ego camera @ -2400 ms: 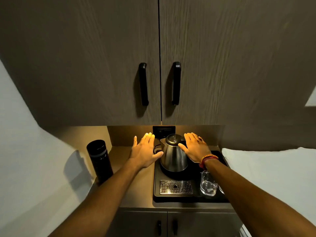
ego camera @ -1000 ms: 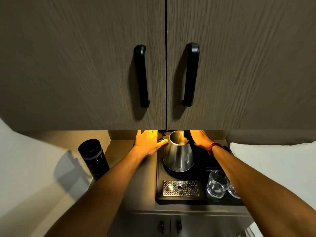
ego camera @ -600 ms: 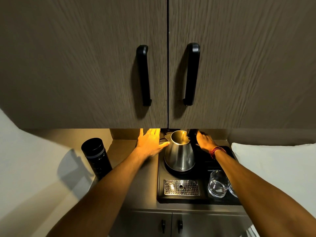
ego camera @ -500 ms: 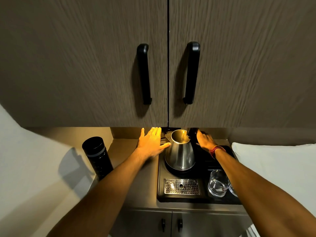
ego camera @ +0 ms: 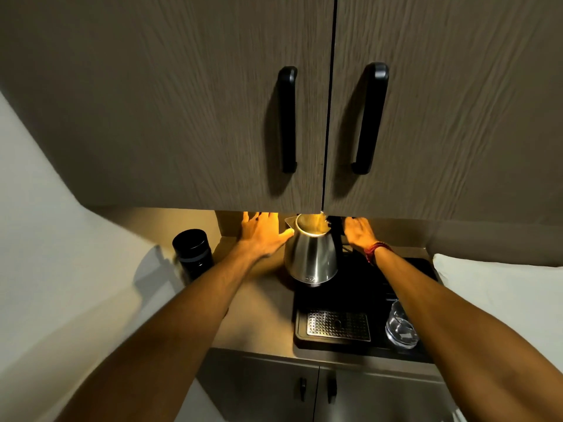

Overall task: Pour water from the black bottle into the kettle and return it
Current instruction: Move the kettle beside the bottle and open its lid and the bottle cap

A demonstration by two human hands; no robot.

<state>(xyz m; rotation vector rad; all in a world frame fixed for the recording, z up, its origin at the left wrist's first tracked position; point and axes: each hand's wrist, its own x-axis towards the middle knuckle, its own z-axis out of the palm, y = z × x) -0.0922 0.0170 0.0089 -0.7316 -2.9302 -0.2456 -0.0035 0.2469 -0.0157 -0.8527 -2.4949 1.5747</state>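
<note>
The steel kettle [ego camera: 312, 257] stands on its base at the back left of a black tray [ego camera: 335, 348], with its top uncovered and lit from inside. My left hand [ego camera: 262, 234] lies flat with fingers spread, its thumb against the kettle's upper left by the spout. To the kettle's right rear, my right hand [ego camera: 359, 233] rests palm down next to a dark part beside the kettle; the cabinet edge hides its fingertips. Capped and upright, the black bottle [ego camera: 193, 254] stands on the counter at the far left, apart from both hands.
An upper cabinet [ego camera: 182, 117] with two black handles hangs low over the counter and hides its back. On the tray sit a metal drip grate [ego camera: 338, 325] and a clear glass [ego camera: 400, 327]. White bedding [ego camera: 502, 287] lies to the right, a white wall [ego camera: 45, 239] to the left.
The kettle's lid, on at first, has come off and the top stays uncovered. My right hand has moved from the kettle to its right rear. My left hand stays beside the kettle.
</note>
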